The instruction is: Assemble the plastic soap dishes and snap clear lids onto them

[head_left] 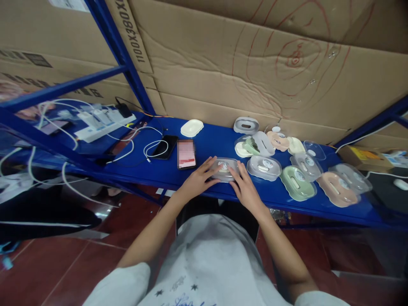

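Observation:
In front of me on the blue shelf lies a grey soap box point(223, 175) with a clear lid and a round label. My left hand point(202, 176) grips its left side, fingers over the lid and thumb along the near edge. From the other side, my right hand point(245, 182) holds it the same way. A similar grey soap box point(264, 168) sits just right of my right hand. Beyond it are a green soap box point(298, 183) and a pink one point(338, 190), both with clear lids.
Loose trays and lids point(264, 143) lie at the back right. A cream tray point(192, 128) stands near the cardboard wall point(197, 80). Left of me are a lit phone point(186, 154), a dark phone point(164, 148), white cables and a power strip point(105, 127). Blue metal posts point(134, 76) frame the shelf.

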### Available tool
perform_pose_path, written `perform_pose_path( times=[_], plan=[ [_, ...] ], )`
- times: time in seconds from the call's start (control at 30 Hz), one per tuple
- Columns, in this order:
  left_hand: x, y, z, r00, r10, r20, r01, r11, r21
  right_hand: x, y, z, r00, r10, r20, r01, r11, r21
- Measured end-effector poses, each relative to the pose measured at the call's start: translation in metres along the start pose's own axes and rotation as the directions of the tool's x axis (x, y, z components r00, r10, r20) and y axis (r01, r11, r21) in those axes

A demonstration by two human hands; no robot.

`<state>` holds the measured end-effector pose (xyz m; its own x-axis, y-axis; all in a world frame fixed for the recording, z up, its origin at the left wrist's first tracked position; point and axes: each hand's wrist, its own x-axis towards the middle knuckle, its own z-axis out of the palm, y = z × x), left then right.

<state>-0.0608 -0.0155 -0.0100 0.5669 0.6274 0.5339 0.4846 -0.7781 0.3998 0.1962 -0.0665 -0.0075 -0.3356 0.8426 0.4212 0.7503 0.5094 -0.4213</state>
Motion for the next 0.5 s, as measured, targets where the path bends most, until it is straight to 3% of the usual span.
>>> perform_pose_path(
  times=[0.13,0.23,0.4,0.5],
  plan=[
    [0.009,-0.003,-0.001,0.998,-0.065,-0.017,0.067,0.994,0.09,0.0,0.0,0.002,0.999,0.034,-0.026,-0.034,0.999,-0.022],
    [0.033,-0.019,-0.002,0.981,-0.19,-0.032,0.193,0.956,0.223,-0.001,0.0,0.003,0.993,0.077,-0.085,-0.08,0.996,-0.037],
    [0.086,-0.06,-0.017,0.912,-0.409,0.044,0.361,0.848,0.387,-0.002,0.002,0.005,0.995,0.067,-0.076,-0.072,0.996,-0.06],
    [0.111,-0.082,-0.037,0.842,-0.538,0.026,0.451,0.73,0.513,-0.003,0.003,0.007,0.996,0.071,-0.061,-0.075,0.995,-0.06]
  ],
)
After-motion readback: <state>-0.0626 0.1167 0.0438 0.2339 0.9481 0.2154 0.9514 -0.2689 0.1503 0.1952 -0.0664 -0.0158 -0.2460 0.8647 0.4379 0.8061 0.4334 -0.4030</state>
